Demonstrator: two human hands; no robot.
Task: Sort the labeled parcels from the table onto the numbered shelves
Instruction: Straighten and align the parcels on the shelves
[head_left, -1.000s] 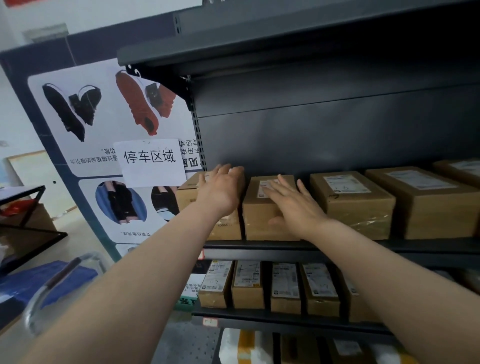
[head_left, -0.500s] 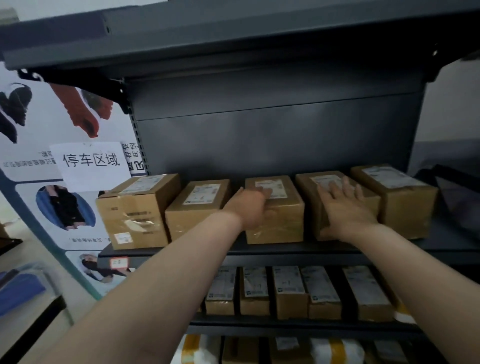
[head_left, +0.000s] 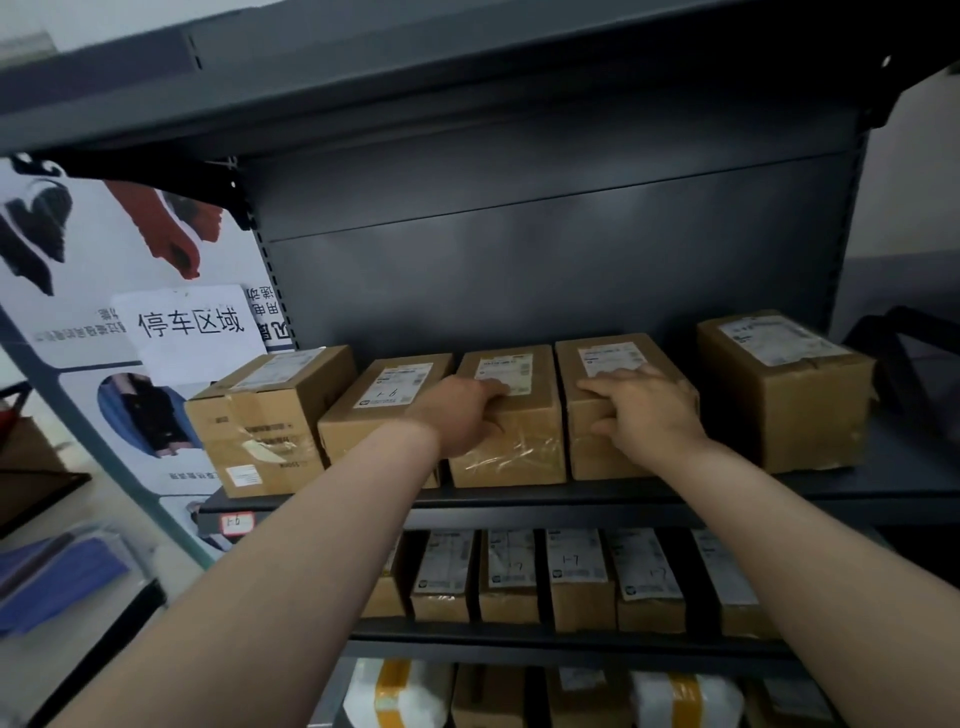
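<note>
Cardboard is looking stiff, probably light; left hand (head_left: 465, 415) is gripping one box (head_left: 519, 452) by its front top edge, right hand (head_left: 652, 415) gripping the next box (head_left: 589, 457) likewise.

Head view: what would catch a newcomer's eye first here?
Two bare arms reach to a shelf of five cardboard boxes. The left hand grips the middle box, and the right hand holds the box to its right. Below, a lower shelf carries smaller labelled parcels.

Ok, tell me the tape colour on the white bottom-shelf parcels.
Orange-yellow tape, seen best in the head view.
</note>
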